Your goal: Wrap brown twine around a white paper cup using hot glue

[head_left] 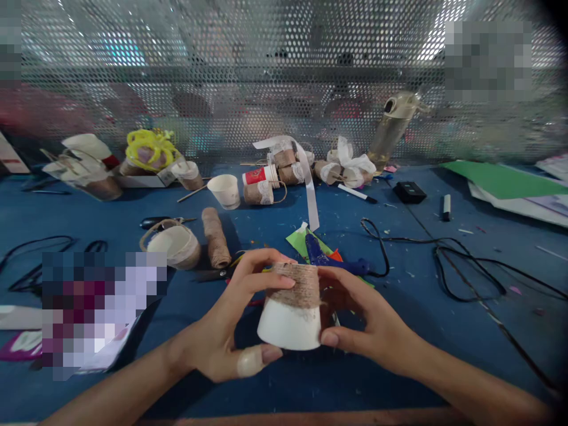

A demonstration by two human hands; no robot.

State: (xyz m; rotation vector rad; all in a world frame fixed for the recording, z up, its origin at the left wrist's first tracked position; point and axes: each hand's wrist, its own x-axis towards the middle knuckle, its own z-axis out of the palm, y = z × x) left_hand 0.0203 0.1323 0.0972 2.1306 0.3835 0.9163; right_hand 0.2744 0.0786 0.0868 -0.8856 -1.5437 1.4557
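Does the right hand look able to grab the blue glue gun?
Probably yes: the blue glue gun lies just beyond the right hand, and nothing seems to lie on it. But that hand is holding the twine-wrapped cup, so it would likely need to let go first.

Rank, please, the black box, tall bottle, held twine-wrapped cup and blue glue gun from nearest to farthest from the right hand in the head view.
From the right hand:
1. Twine-wrapped cup: touching it, on its left.
2. Blue glue gun: just beyond the hand.
3. Black box: farther back, toward the right.
4. Tall bottle: at the back, by the mesh panel.
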